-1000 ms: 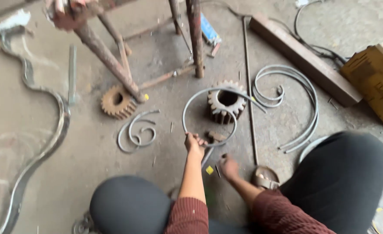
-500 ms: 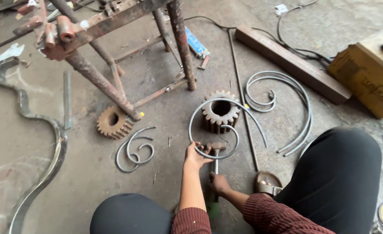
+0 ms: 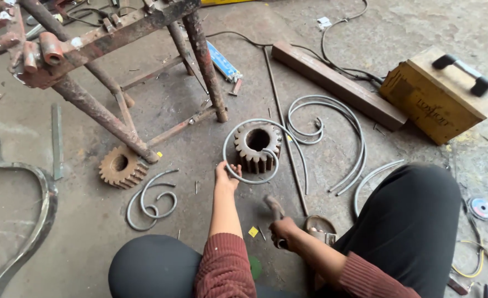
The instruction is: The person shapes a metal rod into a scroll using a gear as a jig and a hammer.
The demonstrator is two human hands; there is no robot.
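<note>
My left hand (image 3: pixel 226 175) grips a thin grey curled metal rod (image 3: pixel 243 135) where it loops around a rusty gear (image 3: pixel 258 146) lying flat on the concrete floor. My right hand (image 3: pixel 283 231) is closed around the handle of a hammer (image 3: pixel 275 209), whose head is raised a little off the floor, just below the gear. Both sleeves are dark red, and my knees in black trousers frame the hands.
A rusty metal stand (image 3: pixel 111 38) rises at the upper left, a second gear (image 3: pixel 122 166) and a small scroll (image 3: pixel 151 201) lie by its foot. More curled rods (image 3: pixel 332 132), a straight rod (image 3: pixel 282 127), a wooden beam (image 3: pixel 338 83) and a yellow box (image 3: pixel 443 94) are to the right.
The view has shifted, so the gear and scrolls sit lower in frame. My left hand keeps hold of the curled rod. The hammer in my right hand has lifted slightly away from the rod.
</note>
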